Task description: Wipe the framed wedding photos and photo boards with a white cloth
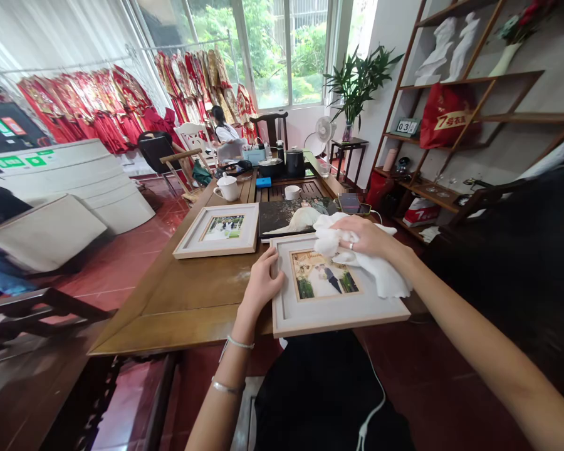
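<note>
A picture frame (286, 316) with a wide pale mat and a small wedding photo (326, 275) lies at the table's near edge, partly overhanging it. My left hand (264, 279) grips the frame's left side, thumb on the front and fingers around the edge. Bunched in my right hand (364, 237) is a white cloth (390, 275), pressed against the frame's upper right part and hiding that corner. Beyond the frame lies a dark photo album or print (282, 216) showing a white gown. To the left rests a second picture frame (216, 250) with another wedding photo.
On the wooden table (169, 294) stand a lidded white mug (227, 186), a small white cup (292, 192), a blue box (263, 182) and a black kettle (294, 163). A phone (350, 203) lies behind the cloth. Shelves (512, 78) rise at the right; another person (225, 134) sits beyond the table.
</note>
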A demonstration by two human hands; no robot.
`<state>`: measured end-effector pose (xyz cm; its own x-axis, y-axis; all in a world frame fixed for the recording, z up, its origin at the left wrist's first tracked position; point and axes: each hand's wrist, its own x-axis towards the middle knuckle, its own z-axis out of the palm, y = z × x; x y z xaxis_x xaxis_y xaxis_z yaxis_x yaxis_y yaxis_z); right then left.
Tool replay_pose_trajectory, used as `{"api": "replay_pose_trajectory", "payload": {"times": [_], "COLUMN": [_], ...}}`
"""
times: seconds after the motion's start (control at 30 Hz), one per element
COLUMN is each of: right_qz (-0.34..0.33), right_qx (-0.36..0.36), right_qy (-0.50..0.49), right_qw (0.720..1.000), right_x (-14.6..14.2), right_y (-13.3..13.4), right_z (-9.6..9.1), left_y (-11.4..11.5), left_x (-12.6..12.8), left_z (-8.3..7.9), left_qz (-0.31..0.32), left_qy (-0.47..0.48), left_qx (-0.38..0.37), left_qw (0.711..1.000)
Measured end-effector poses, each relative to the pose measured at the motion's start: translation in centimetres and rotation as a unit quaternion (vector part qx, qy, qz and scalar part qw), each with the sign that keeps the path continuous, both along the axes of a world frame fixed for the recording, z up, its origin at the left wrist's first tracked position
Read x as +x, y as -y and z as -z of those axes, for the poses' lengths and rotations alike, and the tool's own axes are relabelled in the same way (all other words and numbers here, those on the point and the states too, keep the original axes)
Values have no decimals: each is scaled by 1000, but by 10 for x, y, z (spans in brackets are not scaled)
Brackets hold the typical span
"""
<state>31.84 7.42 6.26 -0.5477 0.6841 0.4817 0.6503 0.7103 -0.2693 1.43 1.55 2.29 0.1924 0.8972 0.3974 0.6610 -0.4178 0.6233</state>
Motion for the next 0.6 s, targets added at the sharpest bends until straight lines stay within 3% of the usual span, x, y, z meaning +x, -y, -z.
{"api": "replay_pose_trajectory", "payload": {"times": [0.1,0.2,0.4,0.5,0.6], "right_qz": [-15,-63,-178,-174,-122], "right_qx": [-7,-33,-116,-131,-114], "right_qy": [1,9,28,44,32], "right_qw": [1000,997,977,975,985], "right_x": [-9,-17,-21,-12,3], "right_y": [-11,-3,68,103,114], "right_z": [7,13,-3,-15,-16], "left_y": [0,-1,-1,-1,-2], "left_x": [-1,-2,-1,-1,-1], "left_z": [2,3,7,11,12], "left_qz": [4,3,-11,-12,-8], "left_qy": [-7,-9,-15,-15,-15], "left_qx": [12,22,22,26,30], "left_qw": [1000,1000,1000,999,999]}}
